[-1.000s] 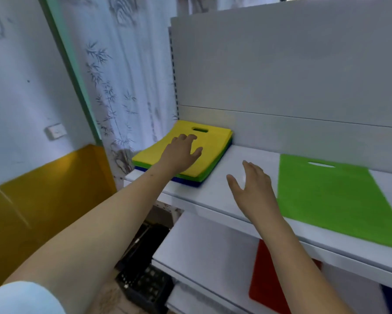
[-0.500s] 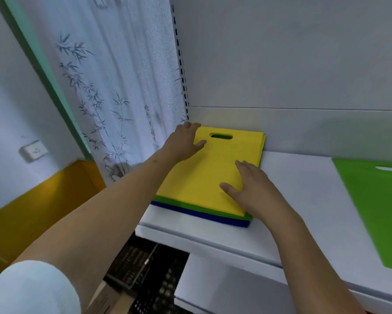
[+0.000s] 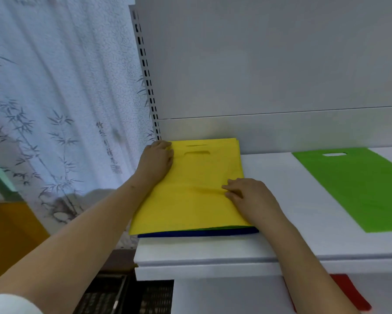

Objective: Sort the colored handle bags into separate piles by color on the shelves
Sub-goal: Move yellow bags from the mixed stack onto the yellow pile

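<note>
Two hands lie on one mixed stack at frame centre, on the upper shelf (image 3: 269,248): the left hand (image 3: 156,162) flat at the yellow bag (image 3: 190,196)'s upper-left corner, the right hand (image 3: 249,196) pinching its right edge, fabric wrinkled. One green bag (image 3: 358,186) lies apart, right; one red bag (image 3: 351,293) below.

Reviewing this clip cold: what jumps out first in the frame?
The bright yellow bag on top of a mixed stack at the shelf's left end draws the eye, with the left hand on its far left corner and the right hand pressing and wrinkling its right side. A thin green layer and a blue bag peek out beneath it. To the right, a single green bag lies flat on the white shelf.
</note>
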The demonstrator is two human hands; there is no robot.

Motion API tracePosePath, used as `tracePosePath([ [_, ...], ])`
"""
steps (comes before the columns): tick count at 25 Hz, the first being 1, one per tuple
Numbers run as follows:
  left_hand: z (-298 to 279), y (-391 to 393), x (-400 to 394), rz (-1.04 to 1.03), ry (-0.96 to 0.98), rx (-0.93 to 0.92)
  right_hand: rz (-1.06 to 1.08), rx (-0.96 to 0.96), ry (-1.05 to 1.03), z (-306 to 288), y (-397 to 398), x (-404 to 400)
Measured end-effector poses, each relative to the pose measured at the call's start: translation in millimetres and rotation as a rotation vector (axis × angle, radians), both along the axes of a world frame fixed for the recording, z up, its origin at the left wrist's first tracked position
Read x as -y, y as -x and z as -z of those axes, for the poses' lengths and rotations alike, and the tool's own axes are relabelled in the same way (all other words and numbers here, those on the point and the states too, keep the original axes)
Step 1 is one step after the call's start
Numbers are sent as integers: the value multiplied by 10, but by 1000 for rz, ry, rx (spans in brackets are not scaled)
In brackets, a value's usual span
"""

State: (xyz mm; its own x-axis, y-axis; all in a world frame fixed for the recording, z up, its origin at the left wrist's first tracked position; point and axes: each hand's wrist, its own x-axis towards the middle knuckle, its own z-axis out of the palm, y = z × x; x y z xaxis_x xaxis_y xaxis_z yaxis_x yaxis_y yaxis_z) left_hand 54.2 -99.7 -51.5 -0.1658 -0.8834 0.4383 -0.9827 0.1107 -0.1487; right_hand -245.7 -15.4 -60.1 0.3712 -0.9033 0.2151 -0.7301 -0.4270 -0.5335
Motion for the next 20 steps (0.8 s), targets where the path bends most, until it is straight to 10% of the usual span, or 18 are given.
tracePosePath([
  [8, -123, 8, -189, 71, 30, 26, 193, 10, 64, -97, -78, -308],
  [20, -987, 2345, -186, 386, 101, -705, 584, 279, 239, -352, 2096, -766],
])
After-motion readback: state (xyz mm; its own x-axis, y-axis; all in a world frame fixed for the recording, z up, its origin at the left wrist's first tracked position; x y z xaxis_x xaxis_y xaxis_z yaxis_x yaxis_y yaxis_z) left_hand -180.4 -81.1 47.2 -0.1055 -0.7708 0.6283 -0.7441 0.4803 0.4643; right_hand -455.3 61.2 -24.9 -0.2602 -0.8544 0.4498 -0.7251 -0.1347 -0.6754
